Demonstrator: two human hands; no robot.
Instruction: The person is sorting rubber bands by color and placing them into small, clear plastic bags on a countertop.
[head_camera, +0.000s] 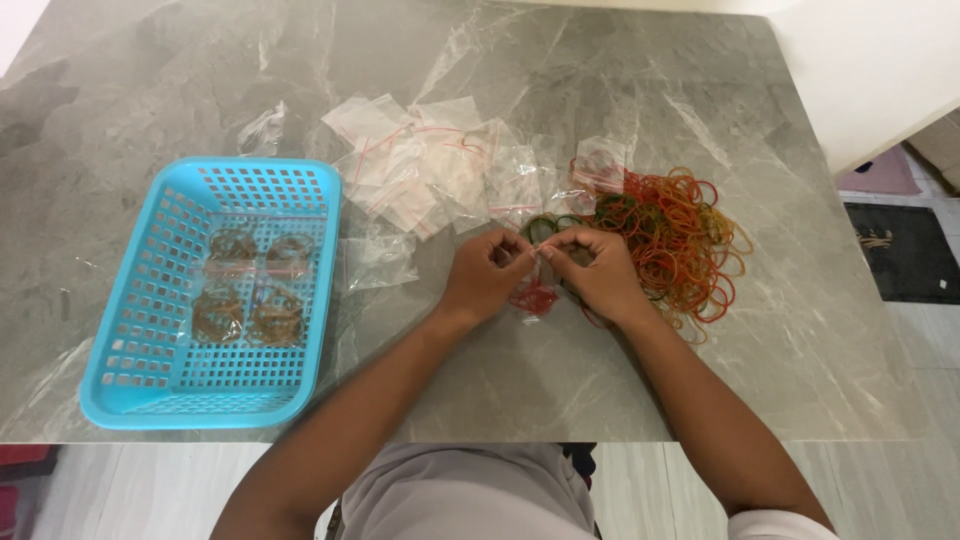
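A grey marble table (620, 380) is filling the view, and everything is lying on it. At nine o'clock a blue basket (140, 320) is sitting with four filled bags (250, 290) lying flat inside, each showing a coil of bands. At twelve o'clock a scatter of empty bags (420, 165) is spreading across the top, overlapping one another. At three o'clock a loose pile of bands (680, 235), red, orange, yellow and green, is lying just beside the right hand.

At the centre both hands are working together on one small clear bag (533, 297), which is hanging below the fingers with red bands showing inside it. The left hand (482, 280) is curled nearly closed, thumb and forefinger pinching the bag's top edge from nine o'clock. The right hand (600, 275) is likewise nearly closed, pinching the same edge from three o'clock, its heel touching the pile. Whether the strip is already pressed together I cannot tell; the fingers are covering it.

To do this well, I judge the pinch should be running along the seal from one end to the other, keeping the bands low in the bag so that none is caught in the strip, and holding the top edges level while pressing.
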